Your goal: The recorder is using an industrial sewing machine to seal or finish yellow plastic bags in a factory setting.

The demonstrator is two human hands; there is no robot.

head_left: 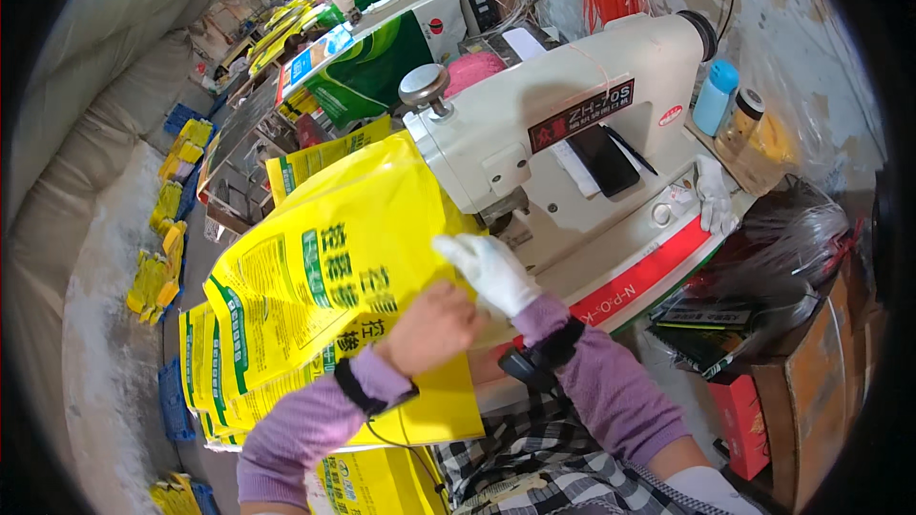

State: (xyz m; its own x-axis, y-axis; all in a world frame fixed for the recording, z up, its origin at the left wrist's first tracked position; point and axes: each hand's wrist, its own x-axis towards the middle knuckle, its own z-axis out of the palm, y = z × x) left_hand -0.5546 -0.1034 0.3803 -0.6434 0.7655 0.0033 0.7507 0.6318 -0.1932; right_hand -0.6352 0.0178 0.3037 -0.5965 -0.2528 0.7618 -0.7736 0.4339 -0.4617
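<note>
A large yellow printed bag [382,186] slopes across the front of a cream sewing machine [563,100], with its right edge beside the needle area. My right hand [489,272], in a white glove, is closed on this bag just below the machine head. Bare and slightly blurred, my left hand [434,324] is curled into a fist over the bag, close to the right one. Whatever its fingers hold is hidden. More yellow bags [215,396] lie in a stack underneath, toward the left. Another yellow bag [377,482] shows near my lap.
On the machine bed lie a dark phone [606,160] and a white glove [714,195]. A blue bottle [716,97] and a jar [742,116] stand at the right. Below are a cardboard box [806,391] and a red box [739,424]. Blue crates [175,401] line the left.
</note>
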